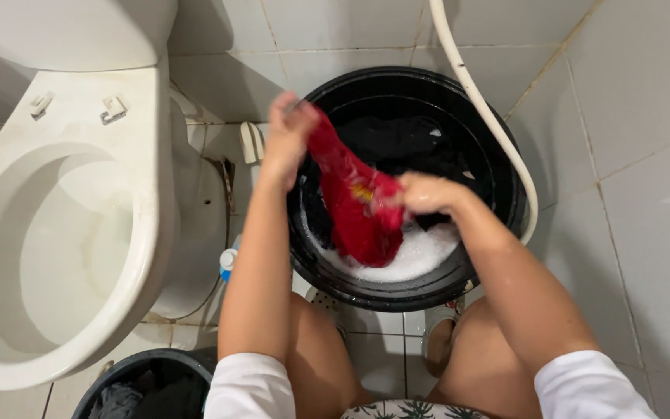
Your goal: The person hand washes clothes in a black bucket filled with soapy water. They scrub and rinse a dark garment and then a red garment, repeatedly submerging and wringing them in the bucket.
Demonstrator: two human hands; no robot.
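Red garment (358,206) hiding right fingers (416,195)

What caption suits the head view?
Both hands, left and right, hold a red cloth over a black basin of suds.

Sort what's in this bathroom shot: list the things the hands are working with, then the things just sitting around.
In use:
left hand and right hand, both gripping the red garment
black basin with soapy water and dark clothes

Lying about:
white toilet
white hose
second dark bucket of clothes
small blue-capped bottle
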